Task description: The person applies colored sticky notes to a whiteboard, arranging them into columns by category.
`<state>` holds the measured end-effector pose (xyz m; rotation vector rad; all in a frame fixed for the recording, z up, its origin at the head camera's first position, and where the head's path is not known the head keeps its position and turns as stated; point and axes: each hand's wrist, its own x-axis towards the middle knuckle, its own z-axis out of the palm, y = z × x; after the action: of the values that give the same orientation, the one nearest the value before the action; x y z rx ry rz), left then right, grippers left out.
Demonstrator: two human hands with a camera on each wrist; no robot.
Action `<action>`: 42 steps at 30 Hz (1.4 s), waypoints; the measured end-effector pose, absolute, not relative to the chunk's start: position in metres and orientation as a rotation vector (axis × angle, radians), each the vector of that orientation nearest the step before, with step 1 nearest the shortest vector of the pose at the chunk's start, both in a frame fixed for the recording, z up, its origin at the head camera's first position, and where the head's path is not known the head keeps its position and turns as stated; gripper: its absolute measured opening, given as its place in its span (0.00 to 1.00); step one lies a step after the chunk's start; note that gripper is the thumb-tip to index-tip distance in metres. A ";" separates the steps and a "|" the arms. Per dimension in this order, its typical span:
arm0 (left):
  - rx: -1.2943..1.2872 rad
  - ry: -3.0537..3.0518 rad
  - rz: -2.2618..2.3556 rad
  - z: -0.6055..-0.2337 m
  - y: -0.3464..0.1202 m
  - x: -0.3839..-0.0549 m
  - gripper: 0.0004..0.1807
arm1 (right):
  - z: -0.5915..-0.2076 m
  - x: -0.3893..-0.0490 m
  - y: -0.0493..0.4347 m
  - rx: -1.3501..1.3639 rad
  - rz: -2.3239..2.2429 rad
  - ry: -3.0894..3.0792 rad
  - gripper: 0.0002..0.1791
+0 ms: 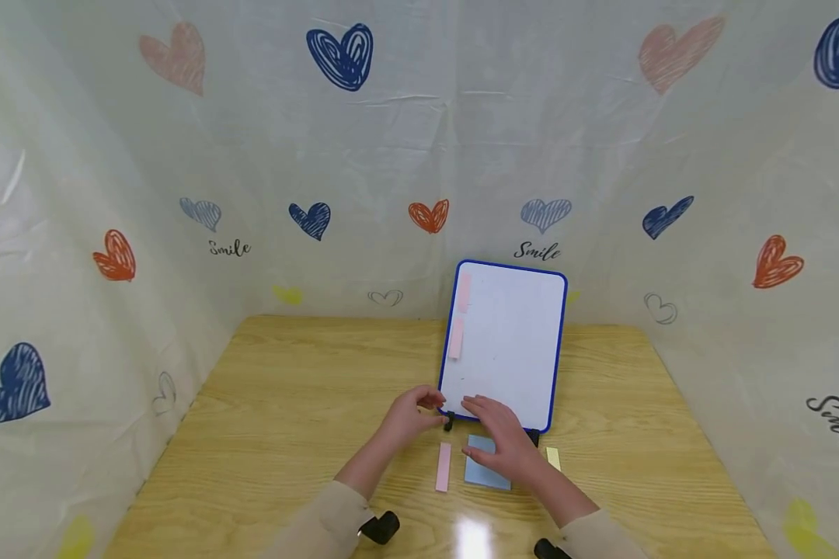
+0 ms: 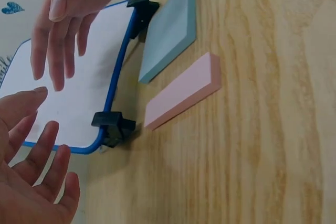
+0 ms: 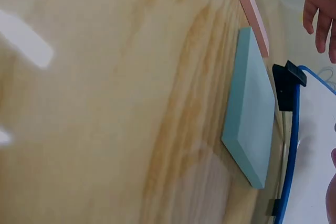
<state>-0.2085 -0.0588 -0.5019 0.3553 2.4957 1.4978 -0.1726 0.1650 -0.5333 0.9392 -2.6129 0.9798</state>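
Observation:
A small whiteboard (image 1: 506,341) with a blue frame leans upright on black feet (image 2: 113,128). Two pink sticky notes (image 1: 457,338) are stuck one above the other along its left side. By the lower left corner is my left hand (image 1: 414,419), its loosely bent fingers holding nothing. My right hand (image 1: 505,441) hovers before the board's lower part, fingers extended, also without anything in them. Below the hands lie a narrow pink sticky note pad (image 2: 184,90) and a square blue pad (image 2: 170,32). A yellow strip (image 1: 553,458) is partly covered by the right hand.
The wooden table (image 1: 308,388) meets a pale curtain (image 1: 370,155) printed with hearts at the back and sides. A black wrist camera (image 1: 381,528) sits at the left sleeve. Light glares off the table's front.

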 end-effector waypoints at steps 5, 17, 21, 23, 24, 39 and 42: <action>0.352 2.470 1.538 -0.512 -0.062 -0.194 0.15 | -0.547 -0.159 0.159 0.889 1.055 -2.578 0.37; 0.366 2.435 1.592 -0.534 -0.067 -0.166 0.25 | -0.572 -0.138 0.147 0.768 1.224 -2.503 0.35; 0.395 2.456 1.589 -0.544 -0.071 -0.161 0.31 | -0.575 -0.135 0.141 0.654 1.382 -2.521 0.35; 0.409 2.480 1.559 -0.549 -0.073 -0.158 0.34 | -0.576 -0.135 0.140 0.583 1.475 -2.546 0.35; 0.410 2.488 1.544 -0.551 -0.074 -0.157 0.34 | -0.577 -0.135 0.140 0.548 1.515 -2.565 0.35; 0.405 2.581 1.412 -0.564 -0.072 -0.151 0.36 | -0.579 -0.142 0.138 0.512 1.476 -2.659 0.34; 0.455 2.606 1.393 -0.566 -0.071 -0.151 0.35 | -0.580 -0.141 0.138 0.502 1.447 -2.681 0.34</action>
<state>-0.1507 -0.0715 -0.5660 0.4554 2.6059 1.3929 -0.1413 0.1377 -0.5801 0.5017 -2.6810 1.4467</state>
